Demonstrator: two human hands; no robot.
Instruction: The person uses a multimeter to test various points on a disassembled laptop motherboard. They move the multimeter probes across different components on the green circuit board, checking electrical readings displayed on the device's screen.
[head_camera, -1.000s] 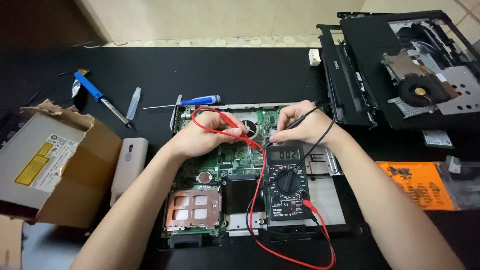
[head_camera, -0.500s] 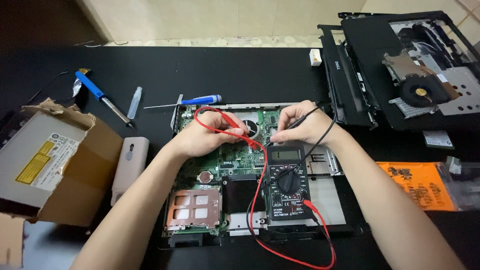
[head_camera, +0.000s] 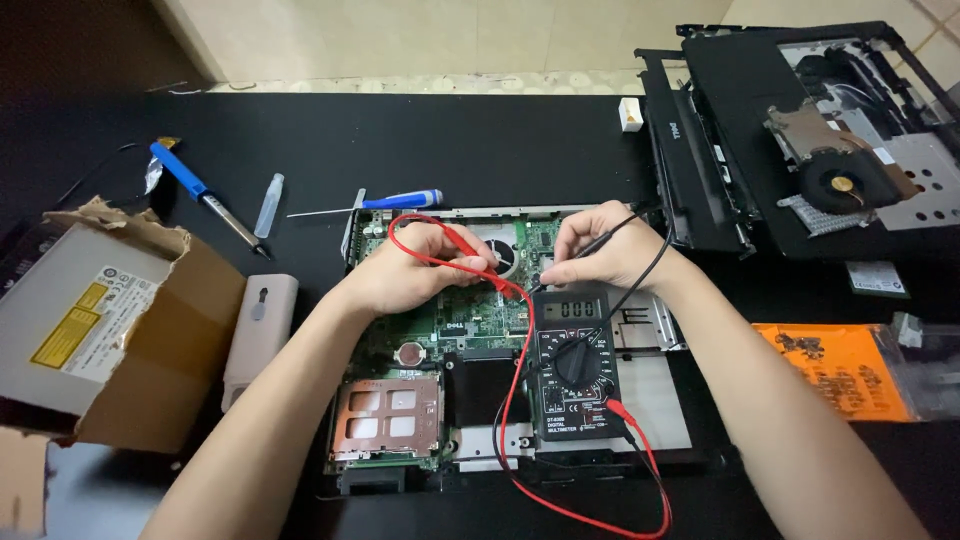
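Over the green laptop circuit board (head_camera: 470, 320), the left hand (head_camera: 405, 275) pinches a red probe (head_camera: 465, 245) and the right hand (head_camera: 600, 250) a black probe (head_camera: 600, 243), both grips closed, just above the black multimeter (head_camera: 575, 365).

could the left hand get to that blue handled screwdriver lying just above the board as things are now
Probably yes. The blue-handled screwdriver lies in the open just beyond the left hand, nothing between them. But that hand already holds the red probe, so it would need freeing first.
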